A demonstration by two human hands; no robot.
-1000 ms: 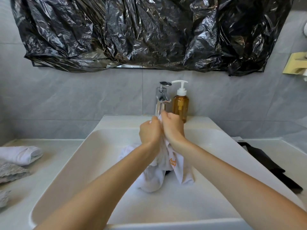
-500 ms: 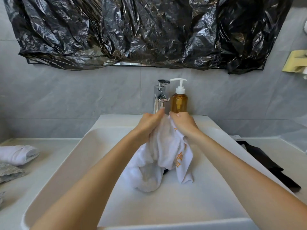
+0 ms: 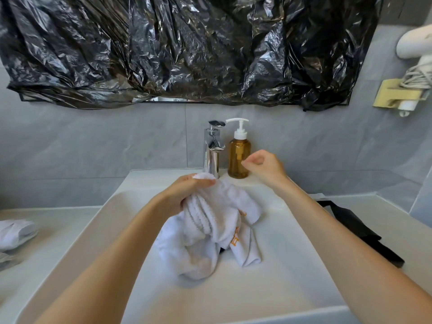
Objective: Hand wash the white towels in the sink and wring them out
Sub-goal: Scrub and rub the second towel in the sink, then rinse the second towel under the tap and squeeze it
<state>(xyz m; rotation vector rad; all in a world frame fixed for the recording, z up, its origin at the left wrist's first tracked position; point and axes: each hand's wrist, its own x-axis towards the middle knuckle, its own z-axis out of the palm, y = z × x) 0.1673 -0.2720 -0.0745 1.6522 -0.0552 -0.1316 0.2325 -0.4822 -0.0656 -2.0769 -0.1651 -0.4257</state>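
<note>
A white towel (image 3: 210, 232) with orange lettering hangs bunched over the white sink (image 3: 292, 265), its lower folds resting on the basin floor. My left hand (image 3: 187, 192) grips the towel's top end just below the chrome faucet (image 3: 214, 148). My right hand (image 3: 263, 166) hovers free of the cloth, beside the amber soap pump bottle (image 3: 239, 157), with its fingers loosely curled and holding nothing. No water runs from the faucet.
Another rolled white towel (image 3: 16, 232) lies on the counter at the left edge, with greyish cloth (image 3: 7, 259) below it. A black cloth (image 3: 360, 230) lies on the counter to the right. Black plastic (image 3: 187, 50) covers the mirror. A hair dryer (image 3: 413, 57) hangs on the right wall.
My right hand has let go of the towel and lifted toward the soap bottle. The left hand alone now holds the towel, slightly lower.
</note>
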